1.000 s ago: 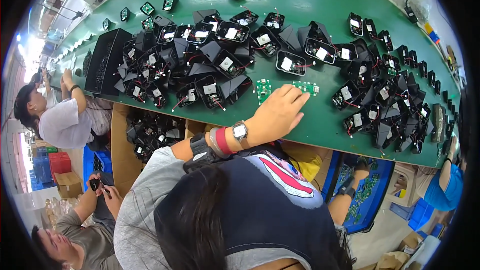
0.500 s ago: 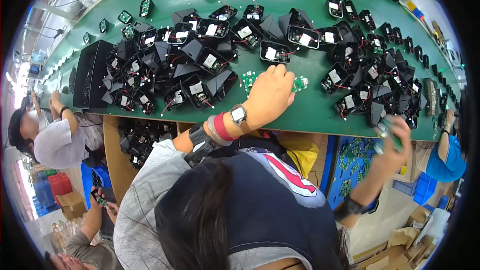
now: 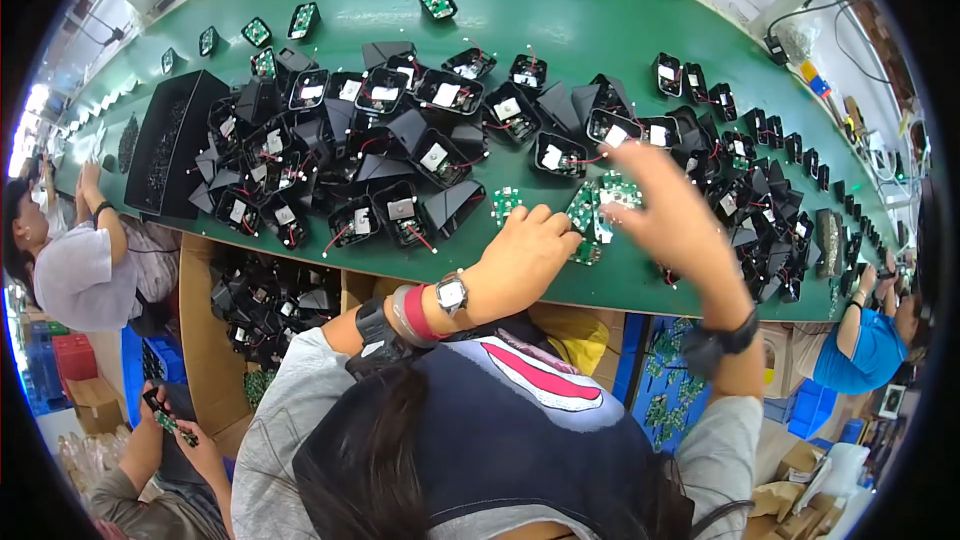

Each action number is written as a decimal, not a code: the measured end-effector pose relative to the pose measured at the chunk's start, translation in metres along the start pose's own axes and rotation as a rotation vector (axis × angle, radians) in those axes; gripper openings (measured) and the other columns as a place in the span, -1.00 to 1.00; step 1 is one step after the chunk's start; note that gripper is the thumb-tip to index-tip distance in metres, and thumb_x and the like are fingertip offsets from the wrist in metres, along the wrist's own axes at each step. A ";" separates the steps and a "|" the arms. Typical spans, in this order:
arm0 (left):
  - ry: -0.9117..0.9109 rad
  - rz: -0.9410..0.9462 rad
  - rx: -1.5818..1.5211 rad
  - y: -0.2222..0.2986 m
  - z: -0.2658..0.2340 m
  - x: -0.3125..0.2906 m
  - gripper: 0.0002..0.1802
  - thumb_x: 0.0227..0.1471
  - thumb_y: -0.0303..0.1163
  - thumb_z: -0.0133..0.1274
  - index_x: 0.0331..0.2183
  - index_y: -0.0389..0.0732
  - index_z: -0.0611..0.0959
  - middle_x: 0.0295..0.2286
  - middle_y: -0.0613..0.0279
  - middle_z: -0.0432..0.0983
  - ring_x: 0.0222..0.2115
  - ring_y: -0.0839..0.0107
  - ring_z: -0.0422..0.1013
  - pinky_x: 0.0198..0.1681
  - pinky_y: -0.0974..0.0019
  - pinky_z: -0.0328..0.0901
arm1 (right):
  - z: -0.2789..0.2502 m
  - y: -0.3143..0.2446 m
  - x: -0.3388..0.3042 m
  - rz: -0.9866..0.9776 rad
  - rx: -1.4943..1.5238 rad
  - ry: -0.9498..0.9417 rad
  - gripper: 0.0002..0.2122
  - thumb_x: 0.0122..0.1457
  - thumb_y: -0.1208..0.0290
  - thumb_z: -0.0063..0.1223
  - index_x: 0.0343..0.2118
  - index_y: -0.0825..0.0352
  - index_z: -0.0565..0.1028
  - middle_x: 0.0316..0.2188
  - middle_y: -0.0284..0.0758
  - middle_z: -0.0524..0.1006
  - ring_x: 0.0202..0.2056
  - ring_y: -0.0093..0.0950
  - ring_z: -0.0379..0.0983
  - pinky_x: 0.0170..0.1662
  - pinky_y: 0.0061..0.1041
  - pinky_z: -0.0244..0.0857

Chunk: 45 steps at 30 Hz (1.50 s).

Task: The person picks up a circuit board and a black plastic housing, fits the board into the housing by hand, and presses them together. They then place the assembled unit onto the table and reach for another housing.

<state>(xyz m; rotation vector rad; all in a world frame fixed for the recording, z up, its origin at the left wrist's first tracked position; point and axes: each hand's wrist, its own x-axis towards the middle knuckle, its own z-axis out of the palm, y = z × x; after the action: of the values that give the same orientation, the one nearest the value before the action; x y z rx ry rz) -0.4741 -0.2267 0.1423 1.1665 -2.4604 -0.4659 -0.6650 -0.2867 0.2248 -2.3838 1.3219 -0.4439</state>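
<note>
Several green circuit boards (image 3: 582, 206) lie in a loose group on the green table in front of me, and another circuit board (image 3: 506, 204) sits just left of them. My left hand (image 3: 528, 252) rests palm down between them, its fingers slightly bent and touching or close to the boards; its thumb is hidden. Over the right side of the group hovers my right hand (image 3: 672, 222), somewhat blurred, with thumb and fingers apart and nothing visibly held. Beyond the boards stands an open black plastic housing (image 3: 560, 156) with a white part and thin wires inside.
Piles of black housings (image 3: 300, 145) flank the boards. A black box (image 3: 180, 145) stands at the left, and a cardboard box (image 3: 215, 340) of housings is below the table edge. A blue tray (image 3: 660, 395) holds circuit boards. Other people sit at both sides.
My right hand has come from the right, above the table edge, to the boards; the green item it carried is no longer in it. More boards now lie there. The view has shifted slightly.
</note>
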 end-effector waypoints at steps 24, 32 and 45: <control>0.299 -0.013 -1.894 -0.035 -0.100 -0.019 -0.26 0.18 0.09 -0.27 0.21 -0.18 0.03 0.08 -0.10 0.16 -0.09 0.08 0.40 -0.23 0.18 0.46 | -0.031 -0.079 0.044 -0.058 0.140 0.246 -0.30 -0.13 0.49 0.26 0.15 0.24 0.21 -0.16 -0.38 0.52 -0.40 -0.62 0.45 -0.32 -0.64 0.30; 0.339 -0.354 -2.265 -0.033 -0.087 0.000 -0.56 0.13 -0.24 -0.12 -0.02 -0.30 0.40 -0.16 0.02 0.46 -0.17 0.14 0.44 -0.16 0.21 0.40 | 0.046 -0.083 -0.020 0.253 0.375 0.588 -0.65 0.05 0.56 0.09 -0.04 0.32 0.40 -0.26 -0.33 0.48 -0.26 -0.58 0.42 -0.32 -0.64 0.31; 0.498 -0.367 -1.843 -0.014 -0.082 -0.015 -0.41 0.03 -0.47 -0.37 0.15 -0.19 0.17 -0.05 -0.09 0.33 -0.20 0.07 0.44 -0.17 0.09 0.40 | 0.134 -0.039 0.012 -0.030 0.332 0.131 -0.60 -0.02 0.66 0.04 -0.08 0.29 0.28 -0.27 -0.11 0.36 -0.34 -0.06 0.42 -0.33 -0.20 0.32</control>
<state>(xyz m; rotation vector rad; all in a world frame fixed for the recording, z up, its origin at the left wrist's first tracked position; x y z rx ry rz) -0.4175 -0.2339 0.2054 0.5998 -0.6023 -1.6756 -0.5704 -0.2546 0.1263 -2.1303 1.1623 -0.7744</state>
